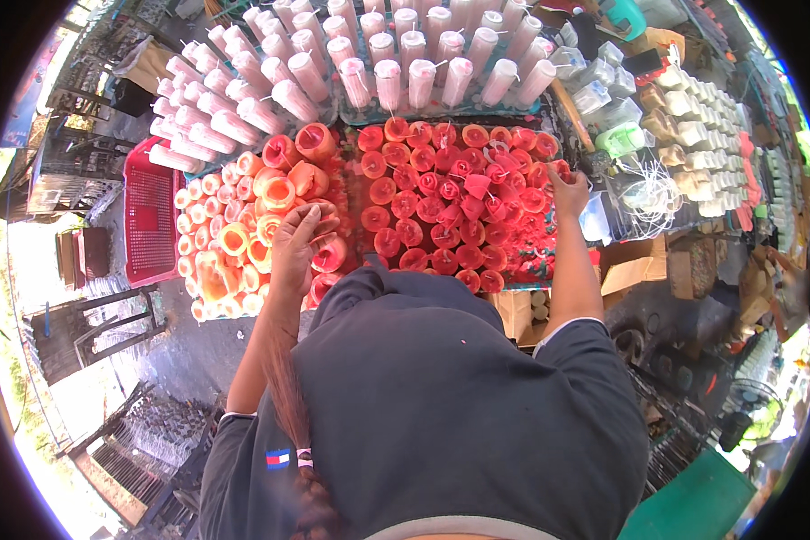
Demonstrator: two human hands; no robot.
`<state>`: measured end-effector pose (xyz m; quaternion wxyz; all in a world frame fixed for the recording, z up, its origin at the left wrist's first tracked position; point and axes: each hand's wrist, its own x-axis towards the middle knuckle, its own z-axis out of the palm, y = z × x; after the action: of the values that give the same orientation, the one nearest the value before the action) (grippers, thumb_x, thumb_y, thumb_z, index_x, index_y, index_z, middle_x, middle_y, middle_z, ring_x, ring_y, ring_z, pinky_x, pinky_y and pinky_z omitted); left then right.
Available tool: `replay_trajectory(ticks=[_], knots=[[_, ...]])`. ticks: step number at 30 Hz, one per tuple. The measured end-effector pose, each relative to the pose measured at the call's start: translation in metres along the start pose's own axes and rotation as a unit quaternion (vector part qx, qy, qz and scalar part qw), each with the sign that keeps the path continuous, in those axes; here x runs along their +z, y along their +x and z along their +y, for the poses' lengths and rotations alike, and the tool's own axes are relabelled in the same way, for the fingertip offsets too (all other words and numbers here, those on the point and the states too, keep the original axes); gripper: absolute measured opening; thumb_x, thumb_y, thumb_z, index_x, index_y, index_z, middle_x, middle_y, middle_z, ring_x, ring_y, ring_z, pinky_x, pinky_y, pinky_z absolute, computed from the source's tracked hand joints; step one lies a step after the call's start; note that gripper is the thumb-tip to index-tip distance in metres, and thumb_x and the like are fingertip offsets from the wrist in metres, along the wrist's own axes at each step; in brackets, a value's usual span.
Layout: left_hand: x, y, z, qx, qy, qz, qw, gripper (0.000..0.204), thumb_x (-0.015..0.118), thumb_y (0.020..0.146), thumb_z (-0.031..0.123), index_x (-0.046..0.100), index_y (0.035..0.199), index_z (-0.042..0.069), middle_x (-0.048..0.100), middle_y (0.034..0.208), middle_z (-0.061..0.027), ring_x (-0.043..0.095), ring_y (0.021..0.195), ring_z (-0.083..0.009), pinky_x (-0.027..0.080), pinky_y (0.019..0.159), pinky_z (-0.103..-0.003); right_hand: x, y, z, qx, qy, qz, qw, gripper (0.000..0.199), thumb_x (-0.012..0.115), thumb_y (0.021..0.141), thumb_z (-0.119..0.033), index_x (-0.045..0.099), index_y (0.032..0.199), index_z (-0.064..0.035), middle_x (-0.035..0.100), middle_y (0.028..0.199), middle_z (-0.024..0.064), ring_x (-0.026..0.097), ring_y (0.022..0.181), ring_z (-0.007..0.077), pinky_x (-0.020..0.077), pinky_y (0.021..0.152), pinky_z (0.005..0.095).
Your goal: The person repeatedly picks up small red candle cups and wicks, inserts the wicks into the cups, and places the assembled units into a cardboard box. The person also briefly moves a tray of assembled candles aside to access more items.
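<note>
Dark shirt (459,387) nearest, two hands at the red cups (409,232).
Left hand (294,245): thumb and fingertips drawn together above orange-red cups (234,238) crowding the tabletop's (540,250) left part. Right hand (567,191): fingers curled toward thumb beside the red cups, near the right edge. Whether either grips something, I cannot tell. Small red pieces (473,185) lie among the middle cups; pale pink candles (420,85) stand along the far edge, a red basket (146,220) beyond the left edge.
</note>
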<state>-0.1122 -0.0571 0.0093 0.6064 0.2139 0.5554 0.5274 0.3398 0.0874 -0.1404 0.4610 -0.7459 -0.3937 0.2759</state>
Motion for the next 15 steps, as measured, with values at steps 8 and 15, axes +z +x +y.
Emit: replay_trajectory(ticks=[8, 15], knots=[[-0.002, 0.001, -0.009, -0.003, 0.003, 0.013, 1.0, 0.018, 0.054, 0.093, 0.019, 0.059, 0.104, 0.006, 0.064, 0.101, -0.0042, 0.061, 0.089, -0.0124, 0.048, 0.076, -0.027, -0.024, -0.009, -0.116, -0.188, -0.168, 0.029, 0.967, 0.04, 0.08, 0.063, -0.033, 0.055, 0.074, -0.0029, 0.063, 0.07, 0.0089, 0.059, 0.061, 0.019, 0.0462, 0.059, 0.0324], [0.006, 0.006, -0.013, -0.011, 0.035, -0.033, 0.999, 0.021, 0.055, 0.092, 0.022, 0.059, 0.105, 0.006, 0.064, 0.1, -0.0038, 0.061, 0.089, -0.0115, 0.048, 0.076, -0.026, -0.035, -0.017, -0.157, -0.232, -0.212, -0.109, 0.943, 0.046, 0.079, 0.065, -0.034, 0.059, 0.089, -0.0013, 0.063, 0.08, 0.0111, 0.06, 0.069, 0.0175, 0.0472, 0.065, 0.03]])
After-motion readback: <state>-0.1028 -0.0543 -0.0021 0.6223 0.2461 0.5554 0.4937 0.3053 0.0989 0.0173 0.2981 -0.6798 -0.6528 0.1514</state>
